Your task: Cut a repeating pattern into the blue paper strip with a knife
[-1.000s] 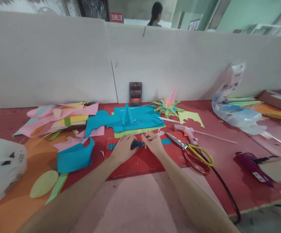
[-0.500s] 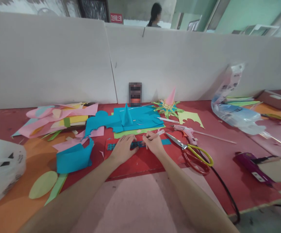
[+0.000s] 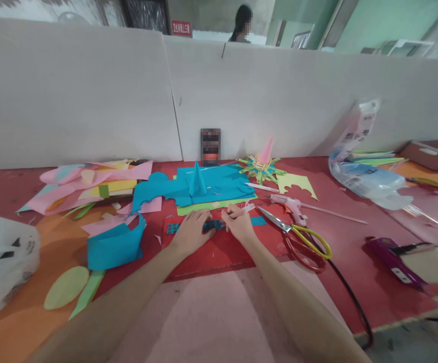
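Note:
A narrow blue paper strip (image 3: 258,221) lies across a red board (image 3: 219,254), its left part covered with dark marks. My left hand (image 3: 193,227) rests on the strip with fingers stretched out, pressing it flat. Beside it, my right hand (image 3: 237,222) is closed around a pen (image 3: 249,207), its pale end showing above the fingers. The pen's tip is hidden by the hand, close to the strip's middle. Just right of that hand lie scissors (image 3: 287,228) with yellow and red handles, blades partly apart.
Blue paper pieces (image 3: 222,184) stand and lie behind my hands. A pink glue gun (image 3: 293,207), a star-shaped paper model (image 3: 263,164) and a purple power strip (image 3: 394,262) are to the right. Coloured scraps (image 3: 101,184) and a white bag (image 3: 5,267) lie left.
My right hand has shifted very slightly left, and the pen's pale end shows less above it. My left hand stays on the strip.

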Motion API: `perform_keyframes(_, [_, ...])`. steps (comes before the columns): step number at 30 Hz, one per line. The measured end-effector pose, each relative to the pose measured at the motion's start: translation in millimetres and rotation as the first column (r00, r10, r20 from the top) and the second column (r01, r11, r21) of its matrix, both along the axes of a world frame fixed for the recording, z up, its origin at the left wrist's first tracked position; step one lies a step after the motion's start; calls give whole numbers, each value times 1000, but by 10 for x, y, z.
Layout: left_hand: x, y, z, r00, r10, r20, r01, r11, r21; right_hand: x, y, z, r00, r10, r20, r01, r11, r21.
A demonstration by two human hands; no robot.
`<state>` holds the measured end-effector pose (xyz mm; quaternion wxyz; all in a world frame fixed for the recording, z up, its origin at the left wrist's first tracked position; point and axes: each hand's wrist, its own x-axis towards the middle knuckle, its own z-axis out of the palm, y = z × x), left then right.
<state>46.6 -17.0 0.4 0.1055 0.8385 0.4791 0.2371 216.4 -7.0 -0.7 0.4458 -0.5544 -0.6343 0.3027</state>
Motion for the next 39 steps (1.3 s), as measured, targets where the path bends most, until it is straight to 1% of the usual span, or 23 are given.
perform_keyframes(4, [-6, 0, 4, 1000, 0, 0, 0, 1000, -5, -2, 6, -12, 1000, -14, 0, 14, 1000, -3])
perform_keyframes(11, [-5, -7, 4, 1000, -3, 11, 3, 1000, -2, -6, -2, 21, 1000, -26, 2, 26, 1000, -13])
perform_keyframes(21, [-13, -1, -5, 1000, -8, 16, 8, 1000, 13, 8, -13, 43, 1000, 22, -13, -22, 999, -26])
perform_keyframes(29, [-9, -13, 9, 1000, -6, 7, 6, 1000, 19, 19, 6, 25, 994, 45, -103, -50, 998, -46])
perform_keyframes(34, [-4, -19, 41, 1000, -8, -6, 8, 1000, 2, 4, -48, 90, 980, 23, -198, -30, 999, -29])
perform_keyframes(39, [-8, -14, 29, 1000, -4, -7, 4, 1000, -17, 4, -78, 123, 989, 42, -140, -42, 999, 3])
